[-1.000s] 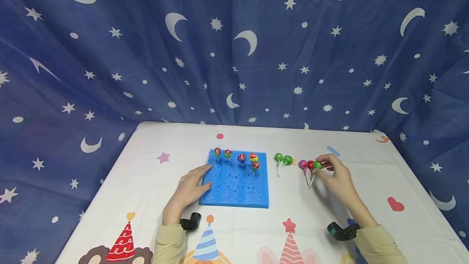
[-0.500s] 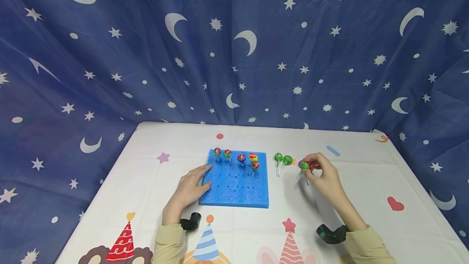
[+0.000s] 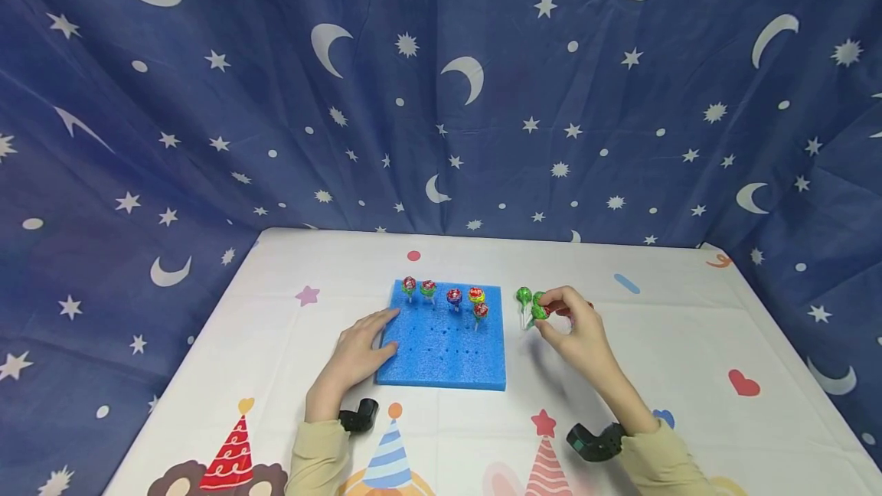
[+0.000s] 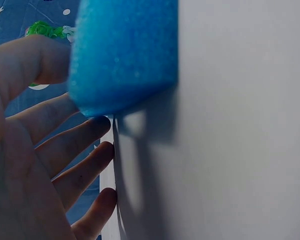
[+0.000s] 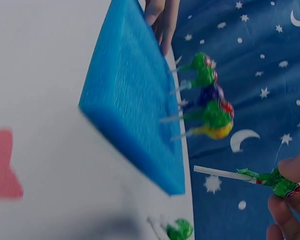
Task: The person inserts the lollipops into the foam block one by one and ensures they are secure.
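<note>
My right hand (image 3: pixel 579 331) pinches a green-wrapped lollipop (image 5: pixel 282 185) by its candy head, its white stick pointing towards the blue foam board (image 3: pixel 441 375) in the right wrist view. In the head view the hand is just right of the board, overlapping one of two green lollipops (image 3: pixel 524 295) lying on the table. My left hand (image 3: pixel 357 350) rests against the board's left edge, fingers extended and spread in the left wrist view. Several lollipops (image 3: pixel 454 298) stand upright in the board's back part; small holes dot its surface further forward.
A white table cover (image 3: pixel 276 343) with printed party hats, stars and hearts lies under everything. Behind it hangs a dark blue curtain (image 3: pixel 386 136) with moons and stars. The pink and red lollipops on the table are mostly hidden behind my right hand.
My right hand has lifted the green lollipop from beside the pink and red ones and carried it left, towards the board. The left hand and the board have stayed still.
</note>
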Action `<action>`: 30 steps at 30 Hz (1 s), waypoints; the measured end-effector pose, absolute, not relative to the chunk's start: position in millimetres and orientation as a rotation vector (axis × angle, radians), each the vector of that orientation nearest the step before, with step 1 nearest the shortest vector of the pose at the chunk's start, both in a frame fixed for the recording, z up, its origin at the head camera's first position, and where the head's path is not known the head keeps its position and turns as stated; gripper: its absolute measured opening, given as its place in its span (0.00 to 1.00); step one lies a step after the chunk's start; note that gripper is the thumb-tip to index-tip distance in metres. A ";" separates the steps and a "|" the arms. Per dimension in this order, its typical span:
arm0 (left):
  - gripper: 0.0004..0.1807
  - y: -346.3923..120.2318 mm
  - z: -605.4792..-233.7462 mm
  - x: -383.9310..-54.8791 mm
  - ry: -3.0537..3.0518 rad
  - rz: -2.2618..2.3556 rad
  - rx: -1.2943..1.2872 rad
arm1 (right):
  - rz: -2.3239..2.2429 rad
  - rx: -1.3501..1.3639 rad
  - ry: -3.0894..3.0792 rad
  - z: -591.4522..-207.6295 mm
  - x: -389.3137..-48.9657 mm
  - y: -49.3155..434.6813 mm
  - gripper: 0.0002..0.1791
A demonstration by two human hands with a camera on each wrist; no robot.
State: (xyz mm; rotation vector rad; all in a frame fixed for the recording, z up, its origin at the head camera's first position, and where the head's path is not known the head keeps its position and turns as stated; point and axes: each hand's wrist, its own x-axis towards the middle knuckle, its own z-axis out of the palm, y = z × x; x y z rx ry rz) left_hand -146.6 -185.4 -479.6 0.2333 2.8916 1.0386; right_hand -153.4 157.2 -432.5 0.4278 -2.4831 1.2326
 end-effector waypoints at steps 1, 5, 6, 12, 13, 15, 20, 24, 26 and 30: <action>0.30 -185.5 -479.7 -146.7 2.890 1.040 0.232 | 1.232 0.430 -2.487 -431.8 -153.3 153.9 0.20; 0.30 -185.7 -479.6 -146.5 2.892 1.042 0.229 | 1.243 0.435 -2.500 -427.7 -152.7 140.8 0.19; 0.31 -185.8 -479.8 -146.5 2.893 1.042 0.228 | 1.242 0.438 -2.502 -426.8 -152.4 137.8 0.19; 0.31 -185.9 -480.2 -146.5 2.891 1.041 0.227 | 1.259 0.478 -2.498 -422.8 -151.4 123.4 0.19; 0.30 -185.9 -480.0 -146.4 2.891 1.040 0.228 | 1.265 0.484 -2.496 -422.4 -151.1 121.3 0.19; 0.30 -186.1 -480.5 -146.3 2.892 1.035 0.228 | 1.278 0.502 -2.487 -421.6 -150.9 116.8 0.18; 0.30 -186.1 -480.6 -146.5 2.892 1.037 0.226 | 1.310 0.568 -2.447 -421.3 -151.6 105.9 0.18; 0.30 -186.0 -480.6 -146.5 2.890 1.039 0.222 | 1.315 0.615 -2.438 -421.4 -153.8 96.8 0.18; 0.30 -186.0 -480.6 -146.3 2.890 1.038 0.221 | 1.306 0.633 -2.440 -420.9 -155.7 92.8 0.18; 0.30 -186.0 -480.5 -146.8 2.891 1.044 0.225 | 1.240 0.654 -2.467 -421.7 -160.7 86.8 0.17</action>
